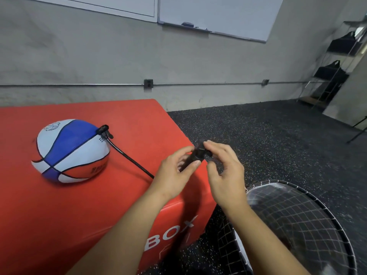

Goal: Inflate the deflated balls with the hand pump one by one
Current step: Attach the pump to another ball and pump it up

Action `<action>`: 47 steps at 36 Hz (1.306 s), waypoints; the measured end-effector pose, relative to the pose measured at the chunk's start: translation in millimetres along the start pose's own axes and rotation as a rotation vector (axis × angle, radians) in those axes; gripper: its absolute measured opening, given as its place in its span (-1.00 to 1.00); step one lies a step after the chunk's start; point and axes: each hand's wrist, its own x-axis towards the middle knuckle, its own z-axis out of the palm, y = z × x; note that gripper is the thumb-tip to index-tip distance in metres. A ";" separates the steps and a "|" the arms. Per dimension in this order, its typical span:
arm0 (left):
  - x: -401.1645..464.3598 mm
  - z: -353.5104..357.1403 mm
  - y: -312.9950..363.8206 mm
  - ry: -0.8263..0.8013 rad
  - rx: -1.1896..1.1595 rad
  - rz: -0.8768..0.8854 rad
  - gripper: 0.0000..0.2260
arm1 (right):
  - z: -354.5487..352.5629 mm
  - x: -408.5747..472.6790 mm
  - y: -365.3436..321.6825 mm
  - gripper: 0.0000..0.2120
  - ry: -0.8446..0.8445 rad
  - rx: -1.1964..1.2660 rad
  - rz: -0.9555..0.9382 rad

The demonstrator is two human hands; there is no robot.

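On the red box, at about nine o'clock from my hands, the ball lies sagging and flat on its near side, plainly short of air. The black hose runs from a fitting at the ball's valve, at its two o'clock edge, across the box top and under my left hand.

Both hands meet over the box's right corner, on the pump. My left hand curls round its dark barrel, thumb and fingers closed on it. My right hand pinches the top end with thumb and forefinger, the other fingers loosely bent. Motion blur hides the handle's shape, so I cannot tell whether it is drawn out or pushed home.

At five o'clock from the hands a black net hoop sits on the speckled floor, something pale just visible inside it.

I judge the risks as these. The hose looks fairly taut, so a hard stroke or a drift of my hands to the right could tug the fitting from the valve or drag the ball toward the edge. A two-finger pinch on the handle may slip under load. Nobody is steadying the ball, so it could roll.
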 end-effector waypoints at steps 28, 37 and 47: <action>-6.2 13.2 5.2 -0.124 0.235 0.076 -0.71 | -79.8 28.3 -14.5 -0.78 0.357 0.032 0.085; -5.7 10.2 2.4 -0.108 0.177 0.061 -0.72 | -73.6 31.6 -14.4 -0.78 0.365 0.011 0.020; 1.1 6.9 -4.5 -0.082 0.097 0.034 -0.71 | -36.7 22.6 -1.4 -0.63 0.196 -0.035 -0.020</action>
